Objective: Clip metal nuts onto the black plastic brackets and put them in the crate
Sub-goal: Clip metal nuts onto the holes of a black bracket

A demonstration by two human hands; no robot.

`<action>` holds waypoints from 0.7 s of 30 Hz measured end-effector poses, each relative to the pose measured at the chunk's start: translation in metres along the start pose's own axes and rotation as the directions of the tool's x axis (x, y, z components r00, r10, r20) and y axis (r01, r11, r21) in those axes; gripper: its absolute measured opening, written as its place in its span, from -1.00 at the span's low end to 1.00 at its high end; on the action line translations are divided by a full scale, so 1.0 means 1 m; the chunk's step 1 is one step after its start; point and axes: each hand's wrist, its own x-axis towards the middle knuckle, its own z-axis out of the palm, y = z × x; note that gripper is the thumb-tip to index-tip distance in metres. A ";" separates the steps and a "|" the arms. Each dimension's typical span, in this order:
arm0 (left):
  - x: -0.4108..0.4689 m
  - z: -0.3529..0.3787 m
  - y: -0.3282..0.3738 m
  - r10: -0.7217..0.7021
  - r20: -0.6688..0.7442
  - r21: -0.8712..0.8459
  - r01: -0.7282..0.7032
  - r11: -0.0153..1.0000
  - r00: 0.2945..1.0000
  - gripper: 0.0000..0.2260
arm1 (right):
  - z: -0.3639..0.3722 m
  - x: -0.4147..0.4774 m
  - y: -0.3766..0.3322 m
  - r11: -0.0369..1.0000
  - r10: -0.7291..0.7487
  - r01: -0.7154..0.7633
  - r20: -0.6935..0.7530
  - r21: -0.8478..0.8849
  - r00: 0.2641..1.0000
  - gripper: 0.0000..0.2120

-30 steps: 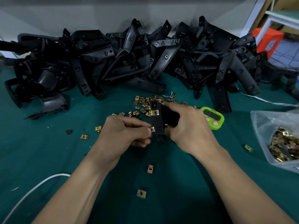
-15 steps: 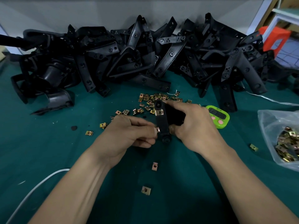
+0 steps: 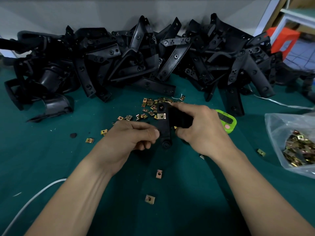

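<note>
The right hand (image 3: 201, 132) grips a black bracket (image 3: 164, 128) with one nut (image 3: 161, 116) clipped on; the left hand (image 3: 129, 138) pinches its left edge above the tabletop (image 3: 51, 159)

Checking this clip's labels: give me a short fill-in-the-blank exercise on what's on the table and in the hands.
1. The right hand grips a black plastic ____.
2. The timer behind it is ____.
3. The clear bag of metal nuts lies at the person's ____.
4. The held bracket shows ____ clipped nut.
Missing: bracket; green; right; one.
</note>
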 end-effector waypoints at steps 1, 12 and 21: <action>0.000 -0.001 0.000 0.005 0.005 0.009 -0.005 1.000 1.000 -0.86 | 0.000 0.000 0.000 1.000 -0.001 0.001 0.005 0.003 1.000 -0.34; -0.001 0.006 -0.001 -0.031 -0.003 -0.089 0.031 0.996 1.000 -0.93 | 0.000 0.001 -0.001 1.000 0.008 -0.008 0.011 -0.018 1.000 -0.34; -0.003 0.015 -0.004 -0.051 -0.035 -0.161 0.045 0.986 0.998 -0.92 | 0.005 -0.002 -0.001 0.998 0.007 -0.006 0.006 -0.062 1.000 -0.33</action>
